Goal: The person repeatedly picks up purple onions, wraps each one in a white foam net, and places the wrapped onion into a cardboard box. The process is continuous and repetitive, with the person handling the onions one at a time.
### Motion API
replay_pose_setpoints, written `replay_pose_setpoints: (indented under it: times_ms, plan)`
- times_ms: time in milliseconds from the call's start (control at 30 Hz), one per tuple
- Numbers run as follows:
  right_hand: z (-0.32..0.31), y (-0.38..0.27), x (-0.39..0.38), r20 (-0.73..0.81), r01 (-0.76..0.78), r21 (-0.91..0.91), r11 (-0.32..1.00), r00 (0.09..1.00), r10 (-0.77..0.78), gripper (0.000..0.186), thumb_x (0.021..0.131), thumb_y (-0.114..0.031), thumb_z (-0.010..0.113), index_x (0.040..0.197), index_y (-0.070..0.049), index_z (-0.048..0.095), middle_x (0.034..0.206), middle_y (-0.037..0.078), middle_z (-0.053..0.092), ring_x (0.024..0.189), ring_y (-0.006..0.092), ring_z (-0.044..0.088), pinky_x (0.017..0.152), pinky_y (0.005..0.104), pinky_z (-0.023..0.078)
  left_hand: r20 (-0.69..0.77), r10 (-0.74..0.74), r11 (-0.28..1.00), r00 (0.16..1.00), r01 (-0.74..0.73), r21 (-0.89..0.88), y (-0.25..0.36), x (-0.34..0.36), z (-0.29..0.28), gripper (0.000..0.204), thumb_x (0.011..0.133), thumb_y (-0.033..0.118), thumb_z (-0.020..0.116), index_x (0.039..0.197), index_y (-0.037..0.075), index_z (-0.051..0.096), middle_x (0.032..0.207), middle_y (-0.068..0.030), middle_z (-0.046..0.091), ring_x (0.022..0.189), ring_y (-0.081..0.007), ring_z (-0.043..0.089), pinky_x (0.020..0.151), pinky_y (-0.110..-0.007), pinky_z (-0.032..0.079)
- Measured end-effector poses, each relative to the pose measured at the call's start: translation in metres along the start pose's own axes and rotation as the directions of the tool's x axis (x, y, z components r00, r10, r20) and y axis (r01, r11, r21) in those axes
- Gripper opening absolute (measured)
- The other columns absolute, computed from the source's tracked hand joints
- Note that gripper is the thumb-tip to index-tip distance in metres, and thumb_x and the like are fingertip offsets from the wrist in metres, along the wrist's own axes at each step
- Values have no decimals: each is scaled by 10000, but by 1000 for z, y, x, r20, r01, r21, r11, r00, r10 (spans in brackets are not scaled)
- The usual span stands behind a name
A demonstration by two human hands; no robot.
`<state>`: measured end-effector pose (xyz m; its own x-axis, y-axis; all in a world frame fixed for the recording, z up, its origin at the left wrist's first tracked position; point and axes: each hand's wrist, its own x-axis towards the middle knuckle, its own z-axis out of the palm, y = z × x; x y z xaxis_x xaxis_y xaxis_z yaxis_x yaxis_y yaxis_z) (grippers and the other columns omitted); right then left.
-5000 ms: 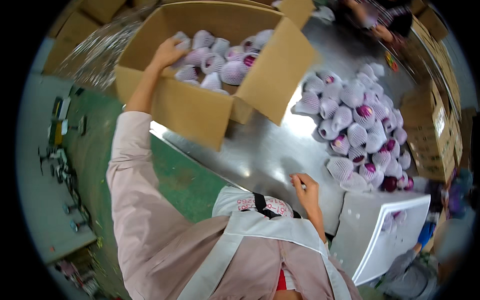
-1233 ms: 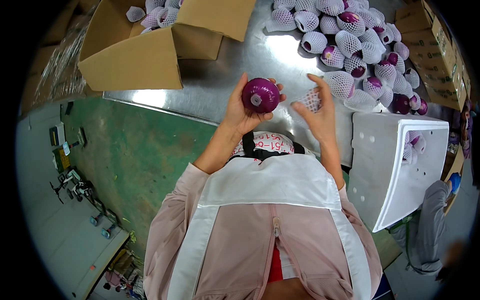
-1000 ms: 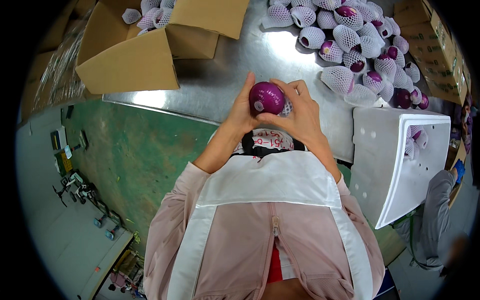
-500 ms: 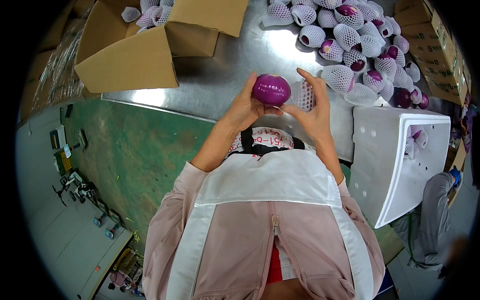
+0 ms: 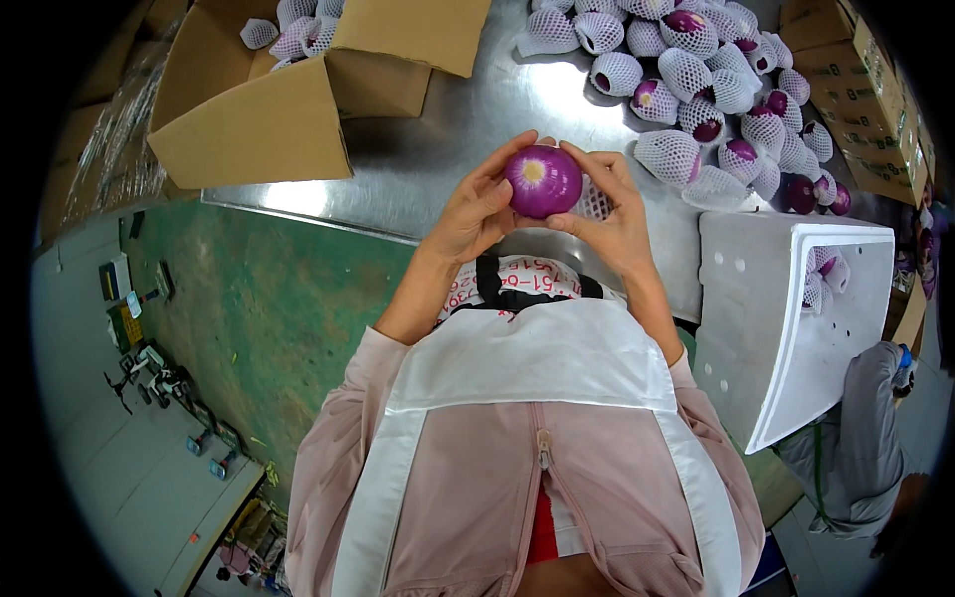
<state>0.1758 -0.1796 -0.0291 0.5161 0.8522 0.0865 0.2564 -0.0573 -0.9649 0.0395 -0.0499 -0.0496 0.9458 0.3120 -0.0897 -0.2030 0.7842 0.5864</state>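
Steel table (image 5: 468, 119) is being worked over. Purple fruit (image 5: 542, 181) is being cupped above it between left hand (image 5: 476, 211) and right hand (image 5: 607, 214), white foam net (image 5: 594, 202) pinched behind; loose fingertip hold, a drop is being risked.

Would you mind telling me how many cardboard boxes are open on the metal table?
1: the open cardboard box sits at the table's far left, holding net-wrapped fruit. Stacked closed cartons stand at right; others may be hidden.
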Motion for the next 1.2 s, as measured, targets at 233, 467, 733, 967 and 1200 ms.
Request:
replay_pose_setpoints:
  times_ms: [233, 467, 733, 967, 1200]
  plan:
    - [3, 5, 0, -141, 138, -130, 982, 978, -156, 716, 528, -198, 865, 1199, -145, 619, 1023, 39, 500, 923, 169, 511, 773, 278, 445, -96, -55, 991, 994, 42, -127, 1, 1, 3, 564, 897, 138, 581, 1387, 57, 315, 1311, -135, 438, 1159, -261, 514, 945, -422, 486]
    - [8, 9, -6, -106, 90, -102, 991, 989, -101, 712, 560, -192, 851, 1223, -147, 593, 1029, 37, 502, 872, 154, 518, 735, 279, 447, -158, 101, 960, 982, -54, 274, 0, 1, 5, 669, 804, 25, 661, 1382, 56, 325, 1244, -120, 481, 1149, -221, 515, 922, -373, 502]
    - [6, 15, -1, -83, -62, -15, 998, 995, 61, 733, 615, -363, 822, 1243, -94, 557, 1043, 62, 535, 893, 156, 532, 748, 279, 447, -167, 240, 877, 956, -140, 459, -6, 3, 10, 806, 675, -71, 734, 1362, 38, 326, 1327, -176, 447, 1195, -232, 478, 992, -372, 442]
    - [7, 26, -3, -3, -185, -38, 982, 983, 185, 678, 647, -381, 810, 1191, -45, 584, 1049, 44, 578, 857, 139, 552, 741, 257, 446, -121, 301, 827, 946, -195, 527, -8, 2, 9, 823, 648, -93, 744, 1349, 35, 331, 1328, -177, 452, 1225, -244, 453, 1008, -373, 425]
    - [8, 21, -1, -19, -62, 34, 997, 998, 63, 705, 605, -321, 842, 1200, -47, 579, 1082, 78, 545, 968, 185, 549, 824, 285, 456, 8, 327, 675, 945, -239, 698, -14, 0, 1, 749, 651, -89, 737, 1309, 32, 399, 1312, -142, 470, 1226, -242, 453, 1016, -382, 415]
